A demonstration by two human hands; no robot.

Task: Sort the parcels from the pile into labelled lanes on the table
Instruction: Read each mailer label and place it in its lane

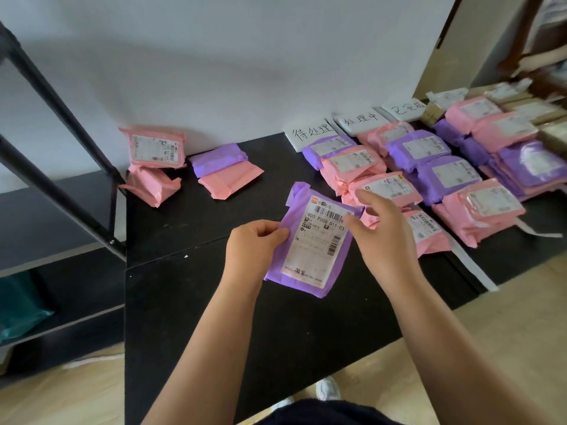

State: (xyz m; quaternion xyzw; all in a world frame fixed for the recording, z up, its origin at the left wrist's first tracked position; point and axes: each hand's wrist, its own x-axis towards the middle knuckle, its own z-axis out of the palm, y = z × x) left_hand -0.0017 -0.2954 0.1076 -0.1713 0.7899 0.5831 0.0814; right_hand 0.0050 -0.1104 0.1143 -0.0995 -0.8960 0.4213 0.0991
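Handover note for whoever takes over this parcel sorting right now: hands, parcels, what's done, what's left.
Left hand grips the purple parcel by its left edge, label up, above the table.
Right hand is at the parcel's right edge; grip unclear.
Done: sorted parcels lie in rows before the three lane signs at right.
Left: the held parcel, plus four unsorted parcels at the back left.

The purple parcel (311, 240) carries a white label (319, 253) printed with black barcodes. The table (190, 216) is black. Other parcels are pink (156, 148) or purple (445, 176). The white lane signs (310, 133) bear black handwriting.
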